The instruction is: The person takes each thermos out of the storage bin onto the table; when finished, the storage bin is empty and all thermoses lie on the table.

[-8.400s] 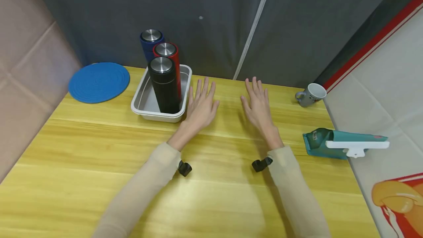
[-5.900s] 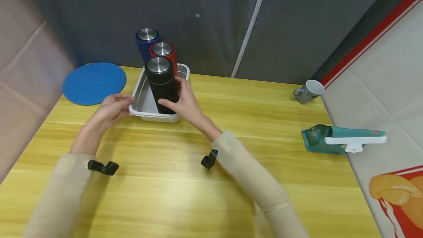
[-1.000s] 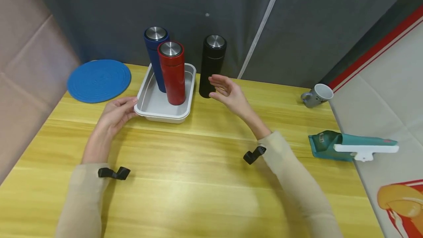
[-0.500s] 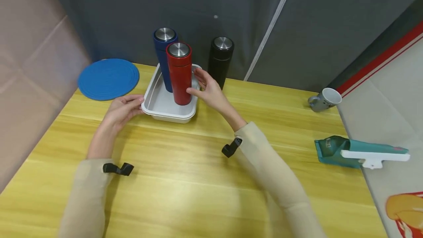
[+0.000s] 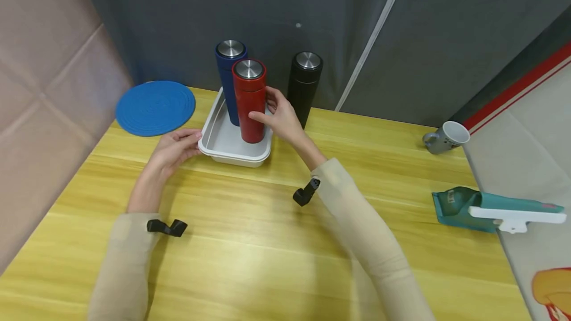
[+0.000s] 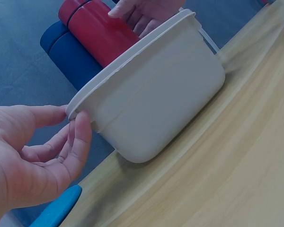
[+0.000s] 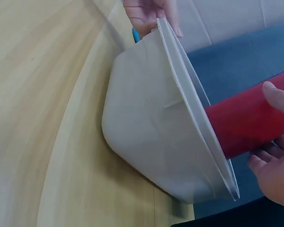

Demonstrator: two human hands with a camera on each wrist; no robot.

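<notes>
Right hand (image 5: 280, 119) wrapped round the red flask (image 5: 250, 100); left hand (image 5: 175, 145) pinching the rim of the white tub (image 5: 221, 140).

Right grip closed about the flask's middle, thumb in front, fingers behind — flask upright inside the tub, just in front of the blue flask (image 5: 229, 73). Left grip only a light pinch on the tub's near left corner, thumb over the lip, fingers under. Black flask (image 5: 305, 85) upright on the tabletop (image 5: 276, 241), just right of the tub and close behind the right hand. Blue mat (image 5: 155, 108) off to the left, grey mug (image 5: 446, 136) and teal pouch (image 5: 464, 202) well to the right. Likely trouble: a tilted or sideways lift knocking over the blue flask — or the knuckles toppling the black one. Tub liable to skid if the pinch slackens.
</notes>
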